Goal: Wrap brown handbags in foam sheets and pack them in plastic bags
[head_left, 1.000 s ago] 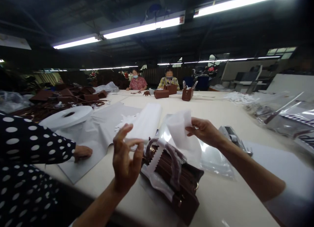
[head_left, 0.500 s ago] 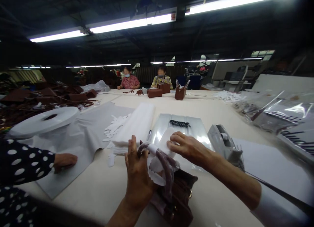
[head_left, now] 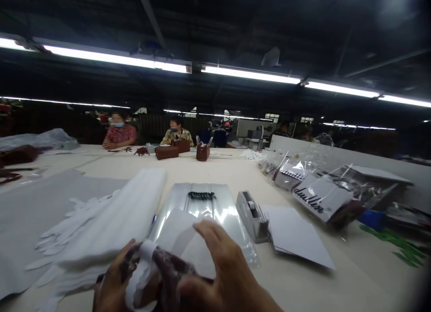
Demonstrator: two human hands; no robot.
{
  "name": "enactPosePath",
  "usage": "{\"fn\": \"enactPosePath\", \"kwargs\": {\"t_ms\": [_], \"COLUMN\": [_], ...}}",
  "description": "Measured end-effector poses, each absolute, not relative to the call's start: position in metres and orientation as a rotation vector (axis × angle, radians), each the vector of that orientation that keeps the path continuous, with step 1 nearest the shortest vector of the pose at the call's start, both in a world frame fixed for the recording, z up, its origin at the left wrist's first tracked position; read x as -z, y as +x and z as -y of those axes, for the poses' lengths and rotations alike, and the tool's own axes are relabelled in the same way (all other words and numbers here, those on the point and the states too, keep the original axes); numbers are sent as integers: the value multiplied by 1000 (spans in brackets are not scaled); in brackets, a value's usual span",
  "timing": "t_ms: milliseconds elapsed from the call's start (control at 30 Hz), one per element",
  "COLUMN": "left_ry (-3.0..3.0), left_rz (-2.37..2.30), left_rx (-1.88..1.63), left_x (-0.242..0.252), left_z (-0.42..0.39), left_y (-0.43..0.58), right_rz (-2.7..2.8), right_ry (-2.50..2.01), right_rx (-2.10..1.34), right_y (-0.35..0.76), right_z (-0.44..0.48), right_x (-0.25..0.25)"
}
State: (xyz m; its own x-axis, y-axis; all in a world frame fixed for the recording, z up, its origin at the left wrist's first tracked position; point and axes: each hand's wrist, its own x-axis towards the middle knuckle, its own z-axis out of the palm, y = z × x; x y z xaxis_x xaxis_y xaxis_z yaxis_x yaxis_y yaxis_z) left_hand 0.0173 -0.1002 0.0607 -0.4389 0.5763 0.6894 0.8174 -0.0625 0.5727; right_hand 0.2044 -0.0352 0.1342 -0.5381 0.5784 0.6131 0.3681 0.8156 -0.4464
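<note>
The brown handbag's handle [head_left: 170, 269], wrapped in clear film, is low in the view. A white strip [head_left: 141, 274] loops around it. My left hand [head_left: 114, 278] is closed at the handle's left side, its fingers partly hidden. On the right, my right hand [head_left: 232, 271] has thumb and fingers apart, holding nothing I can see, close to the handle. A thin white sheet [head_left: 173, 231] lies just beyond both hands on the stack of clear plastic bags [head_left: 218, 215]. Most of the handbag's body is hidden below.
White foam sheets [head_left: 117, 213] and white cut tags [head_left: 72, 226] lie left. A tape dispenser [head_left: 252, 215] and white cards [head_left: 296, 235] stand right. Black coiled pieces [head_left: 201, 195] top the plastic stack. Bagged handbags [head_left: 316, 191] sit at right. Two people [head_left: 119, 132] sit across the table.
The view has swung right, and the co-worker's polka-dot sleeve and hand are out of it. My right hand has come off the white sheet and back toward the handle.
</note>
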Motion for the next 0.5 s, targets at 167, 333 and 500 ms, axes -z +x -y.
{"fn": "enactPosePath", "kwargs": {"t_ms": [167, 333, 500], "left_ry": [-1505, -1557, -1717], "left_rz": [1956, 1993, 2004], "left_rx": [1510, 1451, 1365], "left_x": [-78, -97, -103], "left_z": [110, 124, 128], "left_y": [35, 43, 42], "right_rz": [2366, 2468, 2560], "right_ry": [-992, -1239, -1305], "right_rx": [-437, -484, -473], "right_y": [215, 205, 204], "right_z": [72, 93, 88], "right_x": [-99, -123, -128]}}
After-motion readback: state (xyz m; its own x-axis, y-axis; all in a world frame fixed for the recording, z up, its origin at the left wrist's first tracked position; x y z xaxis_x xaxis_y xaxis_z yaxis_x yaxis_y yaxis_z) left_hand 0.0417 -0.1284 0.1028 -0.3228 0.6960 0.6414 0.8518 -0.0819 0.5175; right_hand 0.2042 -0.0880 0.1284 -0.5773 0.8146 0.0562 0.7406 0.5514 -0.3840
